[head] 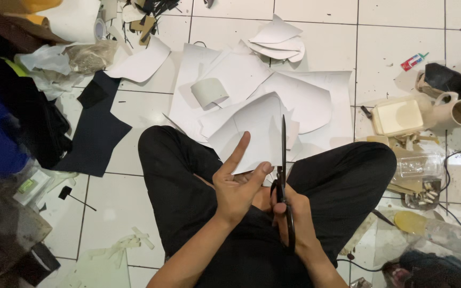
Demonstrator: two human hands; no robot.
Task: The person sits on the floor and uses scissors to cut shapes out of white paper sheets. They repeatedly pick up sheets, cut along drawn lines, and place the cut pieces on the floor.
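Seated cross-legged on the tiled floor (134, 213), the person has the right hand (293, 213) closed around the handles of black scissors (284, 160), blades shut and pointing far. The left hand (238, 186) pinches the near edge of a white cut sheet (257, 133), index finger raised. This looks like the start of a cut; the blades would need opening and lining up against the sheet's edge.

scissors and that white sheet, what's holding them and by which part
The right hand grips the black scissors by the handles, blades pointing away. The left hand pinches the white sheet at its near edge.
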